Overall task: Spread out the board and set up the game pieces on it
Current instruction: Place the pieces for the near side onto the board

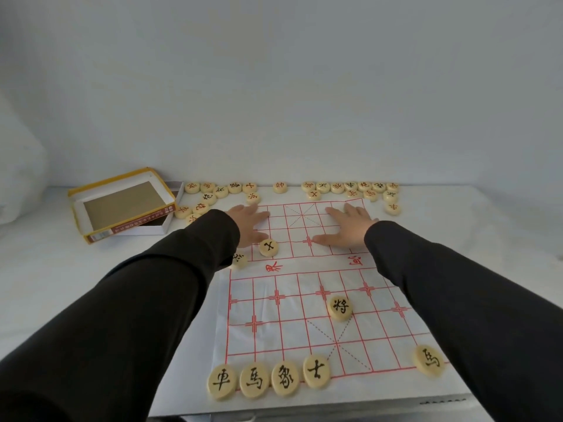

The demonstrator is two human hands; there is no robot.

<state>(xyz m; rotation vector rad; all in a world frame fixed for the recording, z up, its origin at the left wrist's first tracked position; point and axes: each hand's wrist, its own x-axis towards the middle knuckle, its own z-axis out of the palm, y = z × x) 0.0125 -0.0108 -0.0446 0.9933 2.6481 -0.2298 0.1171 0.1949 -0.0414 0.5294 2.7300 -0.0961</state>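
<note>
At the centre of the frame, a thin paper board (292,324) with a red grid lies open on the white table (61,269). Both hands are pressed on its far half.

The left hand (249,222) lies flat with straight fingers on the upper left part of the grid, and it holds nothing. The right hand (344,226) lies the same way on the upper right part, with fingers spread and thumb out to the side, and it is also empty. I judge that this step is the smoothing of the board, so that the far half stays flat.

The setting of pieces seems partly done. Four black-lettered pieces (253,380) stand in a row at the lower left edge of the board, and a horse piece (429,360) is at the lower right. A general piece (340,307) sits above them, not in the row. One small piece (268,247) lies just beside the left thumb, and another (239,259) is half hidden under the left sleeve.

Many loose pieces (350,187) wait along the upper edge of the board, beside the open box (122,205) at the upper left.

The next move probably calls for lifting one hand without dragging the paper. That hand would then pinch a loose piece and place it on a crossing of the lines.
</note>
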